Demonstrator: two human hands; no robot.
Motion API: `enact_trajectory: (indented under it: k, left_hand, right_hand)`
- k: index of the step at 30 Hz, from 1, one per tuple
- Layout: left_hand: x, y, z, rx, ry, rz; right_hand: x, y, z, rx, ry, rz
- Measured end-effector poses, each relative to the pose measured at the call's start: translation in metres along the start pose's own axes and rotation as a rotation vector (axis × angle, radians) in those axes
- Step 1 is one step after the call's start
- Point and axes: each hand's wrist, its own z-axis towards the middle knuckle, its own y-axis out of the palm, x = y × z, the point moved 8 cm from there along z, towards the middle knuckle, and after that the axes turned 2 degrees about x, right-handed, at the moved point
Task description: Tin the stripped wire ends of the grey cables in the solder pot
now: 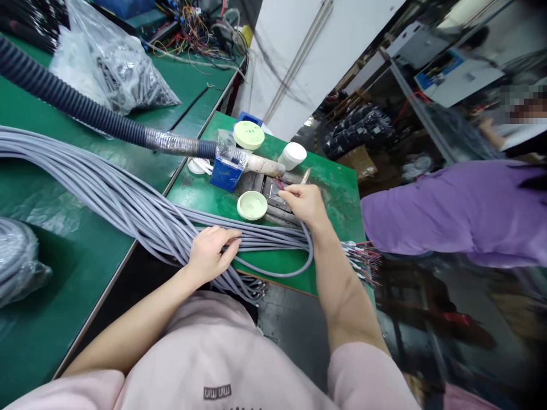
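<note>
My right hand (305, 206) is closed in a pinch on the end of a grey cable (308, 256), with thin red and dark wires (279, 184) showing past the fingertips. These wire ends are over a small dark metal block (276, 198), just below the mouth of a pale nozzle (265, 165). From under the right hand the cable curves down and back to the left. My left hand (213, 250) rests on a thick bundle of grey cables (141, 205), thumb and forefinger slightly apart. Its other fingers are partly hidden.
A pale green open tub (252, 205), a lidded tub (248, 135) and a white jar (293, 155) surround the block. A ribbed black hose (85, 108) crosses from the left to a blue box (226, 173). A person in a purple sleeve (453, 213) is close on the right.
</note>
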Motion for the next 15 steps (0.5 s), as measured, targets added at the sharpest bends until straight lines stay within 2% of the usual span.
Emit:
enact_trajectory:
  k: [3, 6, 15]
  left_hand:
    - [0.001, -0.001, 0.000, 0.010, 0.010, -0.011]
    - [0.000, -0.001, 0.000, 0.002, 0.001, -0.002]
    - [0.004, -0.003, 0.000, 0.019, 0.037, 0.015]
  right_hand:
    - [-0.027, 0.012, -0.006, -0.073, -0.084, -0.010]
    - [-0.042, 0.027, -0.007, -0.136, -0.126, -0.104]
    - [-0.044, 0.054, -0.007, -0.217, -0.141, -0.388]
